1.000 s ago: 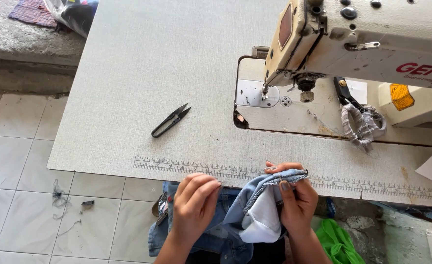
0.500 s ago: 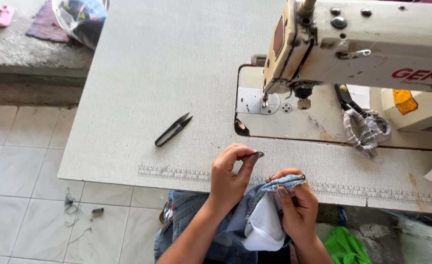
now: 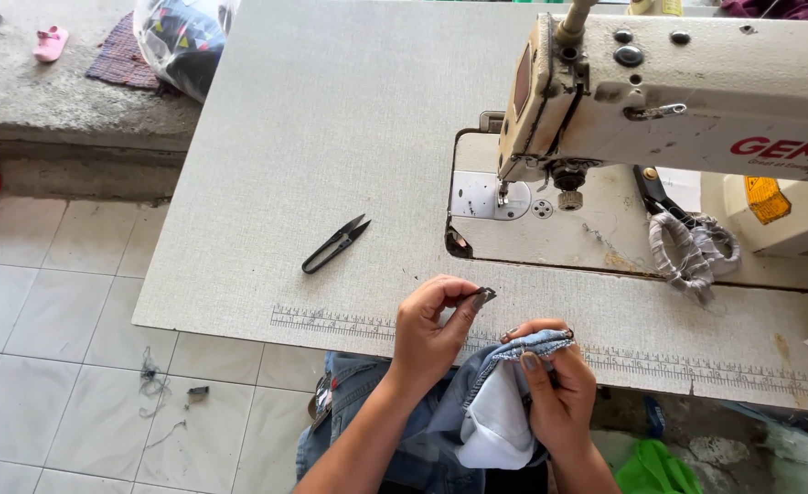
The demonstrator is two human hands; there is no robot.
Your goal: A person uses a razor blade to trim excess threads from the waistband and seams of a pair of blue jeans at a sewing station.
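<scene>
1. Grey sewing table [image 3: 267, 137] over white floor tiles fills my view.
2. I see my right hand [image 3: 559, 393] gripping folded denim [image 3: 513, 352] at the table's near edge.
3. My left hand [image 3: 427, 334] pinches a small metal piece [image 3: 484, 295] just beside the denim.
4. Black snips [image 3: 335, 244] lie left of the sewing machine [image 3: 678, 101].

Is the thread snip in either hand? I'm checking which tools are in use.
No: the black thread snip lies on the table, apart from both hands.
</scene>
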